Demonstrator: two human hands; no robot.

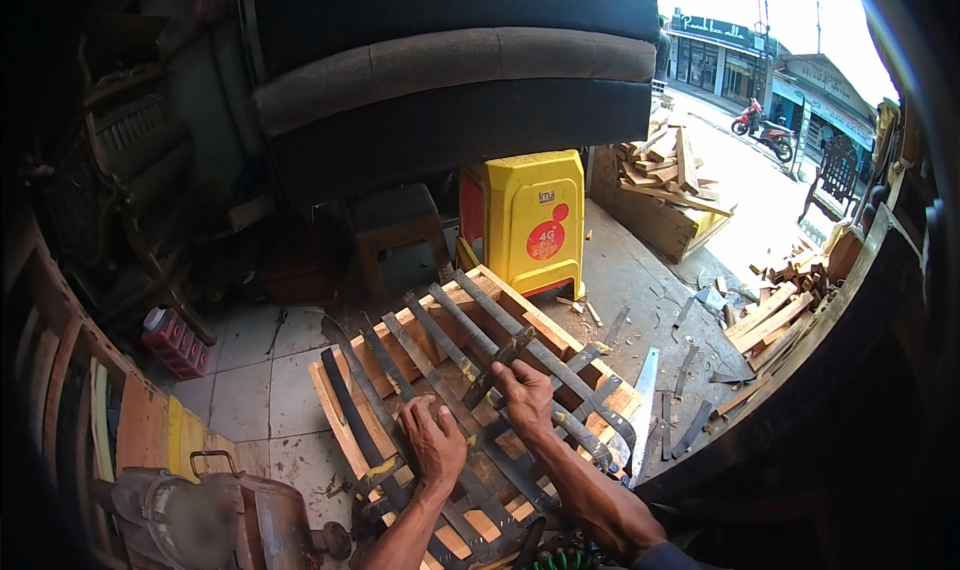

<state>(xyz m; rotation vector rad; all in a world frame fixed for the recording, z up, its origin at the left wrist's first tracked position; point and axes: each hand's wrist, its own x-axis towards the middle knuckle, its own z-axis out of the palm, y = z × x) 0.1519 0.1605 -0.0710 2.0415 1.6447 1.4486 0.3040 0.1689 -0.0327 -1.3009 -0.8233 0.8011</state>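
A pale wooden frame (530, 312) lies below me, crossed by several long black straps (400, 345) that look like rubber webbing. Shorter dark straps run across them in places, with yellowish marks on some. My right hand (523, 395) is closed around a short dark strap (513, 348) that slants over the long ones near the frame's middle. Left of it and a little nearer, my left hand (436, 438) rests on the webbing with its fingers curled down over a black strap. Its fingertips are partly hidden.
Beyond the frame stand a yellow plastic stool (535, 220) and a dark padded seat back (455, 75). A saw blade (647, 400) and strap scraps (686, 373) lie at right. Wood offcuts (775, 315) are heaped farther right. Lower left are a rusty metal machine (235, 515) and a red container (178, 345).
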